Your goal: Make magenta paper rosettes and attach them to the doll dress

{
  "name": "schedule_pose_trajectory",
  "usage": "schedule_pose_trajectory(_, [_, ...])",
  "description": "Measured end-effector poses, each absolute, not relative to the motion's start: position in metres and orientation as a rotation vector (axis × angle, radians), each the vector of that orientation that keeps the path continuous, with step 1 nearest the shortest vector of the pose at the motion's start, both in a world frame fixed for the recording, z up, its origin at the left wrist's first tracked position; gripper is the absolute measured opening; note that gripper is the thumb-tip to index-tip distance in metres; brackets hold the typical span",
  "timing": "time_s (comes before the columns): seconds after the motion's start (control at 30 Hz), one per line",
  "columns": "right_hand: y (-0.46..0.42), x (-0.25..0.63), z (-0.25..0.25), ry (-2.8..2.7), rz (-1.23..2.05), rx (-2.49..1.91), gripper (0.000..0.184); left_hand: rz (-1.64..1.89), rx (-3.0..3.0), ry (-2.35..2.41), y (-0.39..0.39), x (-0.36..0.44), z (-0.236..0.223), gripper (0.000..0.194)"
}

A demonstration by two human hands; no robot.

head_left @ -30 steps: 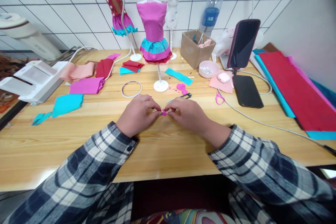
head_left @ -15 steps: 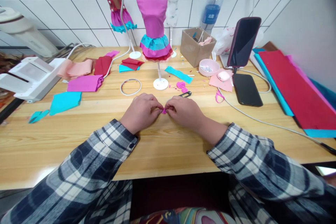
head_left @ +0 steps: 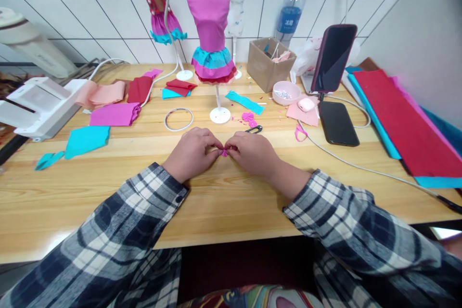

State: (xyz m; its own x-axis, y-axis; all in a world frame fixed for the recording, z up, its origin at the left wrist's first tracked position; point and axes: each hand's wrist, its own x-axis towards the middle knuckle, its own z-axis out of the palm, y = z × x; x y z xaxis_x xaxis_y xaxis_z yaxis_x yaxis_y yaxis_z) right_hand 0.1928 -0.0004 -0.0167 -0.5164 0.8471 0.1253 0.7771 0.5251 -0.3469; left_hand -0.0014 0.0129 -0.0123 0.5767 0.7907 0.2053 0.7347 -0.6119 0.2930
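Note:
Both hands meet over the middle of the table, pinching one small magenta crepe paper piece [head_left: 224, 153] between them. My left hand [head_left: 193, 153] grips its left side with thumb and fingertips; my right hand [head_left: 251, 153] has the other side, so most of the piece is hidden. Just beyond my right hand lies a pair of scissors with a black handle [head_left: 254, 129], partly covered. Farther back are small pleated magenta paper rounds [head_left: 248, 117] and a blue paper strip [head_left: 245, 102]. A mini dress form [head_left: 210, 24] in a magenta top and ruffled skirt stands behind them.
Folded paper pieces [head_left: 115, 114] and a white ring [head_left: 178, 119] lie to the left. Rightward are a cardboard box [head_left: 265, 67], a pink bowl [head_left: 279, 95] of small beads, a standing phone [head_left: 335, 60], a black flat device [head_left: 339, 123], a cable and large paper sheets [head_left: 400, 120].
The camera view has shifted slightly. Both hands stay together at the magenta piece, which now shows a little more fanned out below the fingertips.

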Motion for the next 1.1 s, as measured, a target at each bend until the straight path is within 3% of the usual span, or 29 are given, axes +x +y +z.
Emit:
schedule_pose_trajectory(0.43, [0.004,0.194,-0.012,-2.741,0.032,-1.259,0.028,0.429,2.733,1.125,0.024,-0.005,-0.012,0.022])
schedule_pose_trajectory(0.77, [0.006,0.196,-0.011,-2.445,0.384,-1.340,0.019,0.468,2.784,1.166,0.021,-0.007,-0.009,0.023])
schedule_pose_trajectory(1.1, [0.008,0.187,-0.006,-2.623,0.323,-1.439,0.024,0.451,2.758,1.138,0.022,-0.009,-0.009,0.020])
